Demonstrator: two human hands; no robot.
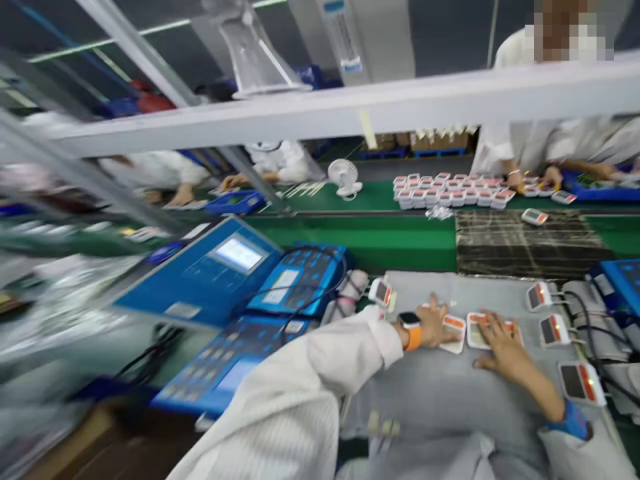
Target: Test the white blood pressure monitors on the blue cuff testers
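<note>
My left hand (431, 325), with an orange-banded watch at the wrist, rests on the grey work mat (425, 387). Its fingers are apart and touch the left edge of a small white device (454, 335) with an orange strip and a pale screen. Flat over a second such device (477, 333) lies my right hand (507, 353), fingers spread, a blue band at its wrist. Part of that device is hidden beneath the fingers. Similar devices with cables stand along the mat's sides: one at the left (381, 292) and several at the right (583, 383).
Blue instruments with keypads and screens (295, 280) stand at the left, another (623, 283) at the right. A grey bar (325, 117) crosses above. Beyond lie a black-wrapped panel (530, 247), many stacked white devices (450, 192), a small fan (345, 177) and co-workers' hands (550, 179).
</note>
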